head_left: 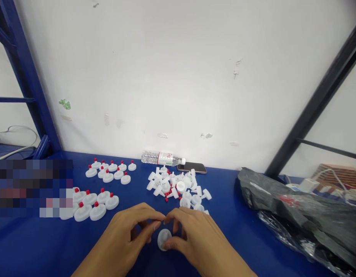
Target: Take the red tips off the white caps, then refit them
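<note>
My left hand [128, 234] and my right hand [195, 236] meet low in the middle over the blue table [50, 246]. My right hand pinches a white round plastic cap [164, 238] between thumb and fingers. My left hand's fingers are curled in a pinch just left of it, fingertips near the cap; what they hold is too small to see. Just beyond lies a loose pile of white caps with small red plugs [178, 186].
Groups of white caps fitted with red plugs [110, 171] and a second group of capped pieces [94, 202] lie to the left. A water bottle [162, 157] and a phone [192, 167] lie by the wall. A black plastic bag [299, 211] fills the right side.
</note>
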`<move>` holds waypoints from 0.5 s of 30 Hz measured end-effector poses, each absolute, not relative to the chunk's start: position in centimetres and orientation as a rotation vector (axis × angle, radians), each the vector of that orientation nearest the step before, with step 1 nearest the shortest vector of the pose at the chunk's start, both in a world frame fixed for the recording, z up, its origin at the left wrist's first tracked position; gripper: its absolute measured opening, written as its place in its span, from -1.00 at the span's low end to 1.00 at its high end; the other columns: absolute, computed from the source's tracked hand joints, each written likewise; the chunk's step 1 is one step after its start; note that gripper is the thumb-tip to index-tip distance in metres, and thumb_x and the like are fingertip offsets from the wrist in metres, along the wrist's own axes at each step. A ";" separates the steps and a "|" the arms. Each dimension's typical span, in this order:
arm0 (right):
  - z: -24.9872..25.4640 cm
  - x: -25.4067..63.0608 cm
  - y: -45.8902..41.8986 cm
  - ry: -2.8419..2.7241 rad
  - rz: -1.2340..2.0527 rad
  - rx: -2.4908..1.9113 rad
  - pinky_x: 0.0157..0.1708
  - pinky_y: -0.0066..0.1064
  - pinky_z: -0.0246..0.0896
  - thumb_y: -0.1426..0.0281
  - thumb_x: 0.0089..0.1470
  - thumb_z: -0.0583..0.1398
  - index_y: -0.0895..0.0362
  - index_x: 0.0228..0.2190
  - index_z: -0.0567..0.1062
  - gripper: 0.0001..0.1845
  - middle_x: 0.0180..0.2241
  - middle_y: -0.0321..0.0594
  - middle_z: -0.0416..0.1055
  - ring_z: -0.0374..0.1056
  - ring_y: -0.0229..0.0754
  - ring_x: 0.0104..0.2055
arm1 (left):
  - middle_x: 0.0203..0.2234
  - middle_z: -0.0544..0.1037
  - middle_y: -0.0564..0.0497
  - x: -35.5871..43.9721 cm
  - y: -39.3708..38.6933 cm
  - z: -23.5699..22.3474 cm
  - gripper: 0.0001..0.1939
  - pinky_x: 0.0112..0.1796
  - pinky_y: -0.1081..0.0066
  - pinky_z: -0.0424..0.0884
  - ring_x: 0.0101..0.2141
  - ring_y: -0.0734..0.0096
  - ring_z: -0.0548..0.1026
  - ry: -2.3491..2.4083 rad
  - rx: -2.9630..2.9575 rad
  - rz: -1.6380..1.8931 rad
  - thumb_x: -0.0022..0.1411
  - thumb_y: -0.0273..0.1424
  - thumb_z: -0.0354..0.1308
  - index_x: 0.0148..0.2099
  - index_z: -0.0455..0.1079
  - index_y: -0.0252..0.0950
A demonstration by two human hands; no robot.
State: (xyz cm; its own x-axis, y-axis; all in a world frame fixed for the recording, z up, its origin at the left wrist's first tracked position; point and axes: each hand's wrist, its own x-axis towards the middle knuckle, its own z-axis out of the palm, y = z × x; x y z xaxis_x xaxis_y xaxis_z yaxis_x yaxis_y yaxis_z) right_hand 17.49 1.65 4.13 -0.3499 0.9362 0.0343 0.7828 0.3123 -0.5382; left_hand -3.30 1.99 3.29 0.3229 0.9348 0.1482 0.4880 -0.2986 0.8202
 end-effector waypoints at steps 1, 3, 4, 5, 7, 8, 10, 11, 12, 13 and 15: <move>4.2 17.6 1.7 -2.231 0.643 -1.561 -0.20 -0.45 0.14 0.36 0.11 0.48 -0.09 -0.12 0.63 -0.71 -0.22 -0.46 0.60 0.51 -0.16 -0.14 | -0.29 0.69 0.05 -3.2 2.0 3.3 -0.72 -0.38 0.46 0.43 -0.38 0.39 0.60 1.254 1.893 0.822 0.32 -0.27 0.09 -0.15 0.65 -0.13; 4.1 17.6 1.7 -2.236 0.659 -1.570 -0.20 -0.45 0.14 0.36 0.15 0.45 -0.07 -0.16 0.63 -0.79 -0.23 -0.45 0.61 0.51 -0.15 -0.12 | -0.31 0.71 0.08 -3.1 2.0 3.2 -0.74 -0.36 0.46 0.43 -0.37 0.39 0.60 1.256 1.882 0.791 0.30 -0.29 0.12 -0.18 0.66 -0.12; 4.1 17.6 1.7 -2.251 0.661 -1.564 -0.21 -0.45 0.13 0.35 0.16 0.45 -0.06 -0.20 0.64 -0.84 -0.24 -0.44 0.61 0.52 -0.16 -0.13 | -0.32 0.71 0.10 -3.0 2.1 3.0 -0.75 -0.36 0.47 0.41 -0.37 0.40 0.60 1.250 1.890 0.786 0.30 -0.30 0.12 -0.19 0.66 -0.11; 4.0 17.6 1.7 -2.267 0.651 -1.555 -0.22 -0.45 0.12 0.34 0.15 0.46 -0.04 -0.24 0.64 -0.86 -0.26 -0.44 0.61 0.52 -0.16 -0.15 | -0.32 0.71 0.11 -2.9 2.1 2.8 -0.75 -0.36 0.47 0.40 -0.36 0.41 0.59 1.243 1.902 0.793 0.31 -0.31 0.12 -0.20 0.67 -0.09; 3.7 17.5 1.7 -2.303 0.617 -1.531 -0.25 -0.45 0.10 0.31 0.12 0.48 -0.01 -0.30 0.62 -0.85 -0.29 -0.44 0.60 0.52 -0.17 -0.18 | -0.31 0.71 0.13 -2.7 2.1 2.4 -0.75 -0.35 0.49 0.38 -0.34 0.43 0.59 1.216 1.924 0.817 0.33 -0.34 0.13 -0.21 0.68 -0.07; 3.6 17.4 1.8 -2.318 0.599 -1.522 -0.27 -0.45 0.08 0.30 0.10 0.49 0.00 -0.32 0.61 -0.82 -0.30 -0.44 0.59 0.51 -0.18 -0.20 | -0.30 0.71 0.14 -2.6 2.1 2.3 -0.75 -0.33 0.49 0.38 -0.34 0.43 0.59 1.201 1.937 0.819 0.33 -0.36 0.13 -0.20 0.68 -0.07; 3.5 17.2 1.8 -2.339 0.575 -1.508 -0.31 -0.44 0.05 0.27 0.09 0.50 0.01 -0.34 0.60 -0.79 -0.31 -0.44 0.57 0.50 -0.20 -0.23 | -0.33 0.69 0.15 -2.5 2.0 2.2 -0.73 -0.28 0.49 0.39 -0.35 0.46 0.57 1.176 1.971 0.787 0.35 -0.40 0.13 -0.22 0.68 -0.07; 3.5 17.1 1.7 -2.343 0.571 -1.507 -0.32 -0.44 0.04 0.27 0.09 0.50 0.02 -0.34 0.60 -0.79 -0.32 -0.44 0.56 0.50 -0.21 -0.24 | -0.34 0.68 0.15 -2.5 1.9 2.3 -0.72 -0.25 0.49 0.38 -0.36 0.46 0.56 1.170 1.987 0.758 0.36 -0.41 0.12 -0.23 0.68 -0.08; 3.5 17.1 1.7 -2.344 0.574 -1.508 -0.33 -0.44 0.04 0.27 0.09 0.50 0.02 -0.34 0.60 -0.79 -0.32 -0.44 0.55 0.49 -0.22 -0.25 | -0.35 0.67 0.15 -2.5 1.8 2.4 -0.71 -0.24 0.49 0.37 -0.36 0.47 0.55 1.164 2.006 0.732 0.37 -0.42 0.11 -0.25 0.67 -0.08; 3.5 17.1 1.7 -2.341 0.578 -1.509 -0.33 -0.44 0.03 0.27 0.09 0.50 0.02 -0.35 0.60 -0.79 -0.33 -0.45 0.54 0.49 -0.23 -0.25 | -0.35 0.66 0.15 -2.5 1.7 2.5 -0.70 -0.23 0.49 0.36 -0.35 0.48 0.55 1.161 2.024 0.714 0.39 -0.43 0.11 -0.25 0.67 -0.09; 3.5 17.1 1.8 -2.339 0.601 -1.508 -0.34 -0.44 0.02 0.26 0.10 0.50 0.02 -0.36 0.60 -0.79 -0.34 -0.45 0.53 0.47 -0.24 -0.27 | -0.35 0.65 0.15 -2.5 1.6 2.7 -0.69 -0.25 0.50 0.34 -0.33 0.48 0.55 1.151 2.061 0.695 0.41 -0.45 0.09 -0.26 0.65 -0.11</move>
